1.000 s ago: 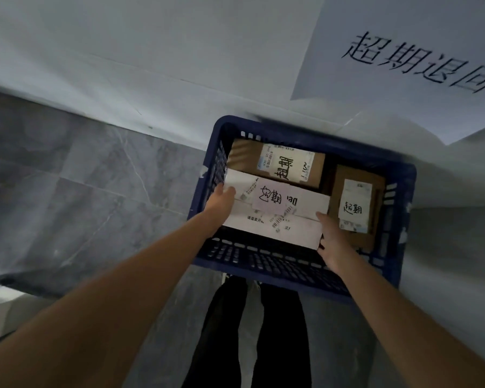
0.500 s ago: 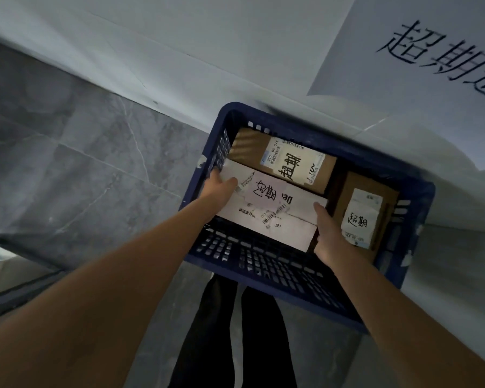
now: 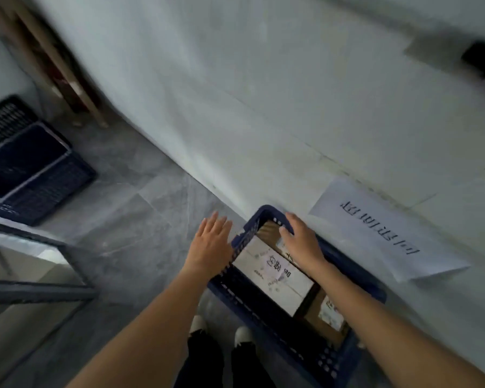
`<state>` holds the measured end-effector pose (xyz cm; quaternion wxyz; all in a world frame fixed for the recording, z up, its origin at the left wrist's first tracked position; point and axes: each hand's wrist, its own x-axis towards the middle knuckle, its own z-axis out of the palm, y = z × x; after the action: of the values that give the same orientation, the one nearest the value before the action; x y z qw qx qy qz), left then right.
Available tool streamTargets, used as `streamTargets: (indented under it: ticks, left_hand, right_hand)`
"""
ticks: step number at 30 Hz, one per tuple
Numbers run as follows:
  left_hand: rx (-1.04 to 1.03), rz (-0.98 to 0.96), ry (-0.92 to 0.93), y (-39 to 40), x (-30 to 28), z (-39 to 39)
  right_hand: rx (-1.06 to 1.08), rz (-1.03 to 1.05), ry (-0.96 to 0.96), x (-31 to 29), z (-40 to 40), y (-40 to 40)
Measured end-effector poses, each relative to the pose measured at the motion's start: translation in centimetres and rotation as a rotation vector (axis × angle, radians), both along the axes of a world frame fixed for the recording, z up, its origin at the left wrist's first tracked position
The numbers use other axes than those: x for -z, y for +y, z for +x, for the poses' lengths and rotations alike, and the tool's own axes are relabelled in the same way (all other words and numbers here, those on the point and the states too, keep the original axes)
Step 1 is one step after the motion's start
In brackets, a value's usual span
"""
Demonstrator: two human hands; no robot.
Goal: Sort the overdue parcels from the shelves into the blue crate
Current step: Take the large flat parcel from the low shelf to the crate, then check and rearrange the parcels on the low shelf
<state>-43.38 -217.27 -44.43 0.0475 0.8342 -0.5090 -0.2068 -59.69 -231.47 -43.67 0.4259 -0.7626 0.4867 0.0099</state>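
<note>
Both palms empty, left hand and right hand spread flat, white parcel down in blue crate; lift clear toward 12 o'clock without nudging it.

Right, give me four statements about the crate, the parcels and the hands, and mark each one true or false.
1. The white parcel lies inside the blue crate. True.
2. The left hand grips the white parcel. False: it is open, beside the crate, holding nothing.
3. The right hand is above the crate with fingers spread. True.
4. The crate holds only the white parcel. False: a brown parcel lies there too.
</note>
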Motion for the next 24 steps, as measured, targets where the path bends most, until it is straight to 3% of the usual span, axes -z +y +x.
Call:
streamTargets:
  ticks: [6, 10, 15, 24]
  left_hand:
    - [-0.143, -0.198, -0.524, 6.9, -15.5, 9.3]
    - [-0.357, -0.135, -0.793, 16.7, -24.1, 14.7]
    - [-0.672, -0.081, -0.956, 31.6, -31.2, 17.5]
    - [-1.015, 0.02, -1.042, 57.3, -33.8, 14.9]
  right_hand:
    - [-0.647, -0.657, -0.133, -13.8, 13.6, 2.0]
    - [-0.874, -0.987, -0.382, -22.4, 24.8, 9.9]
    - [-0.996, -1.009, -0.657, -29.9, 33.1, 24.8]
    - [-1.345, -1.02, -0.776, -31.6, 37.3, 49.8]
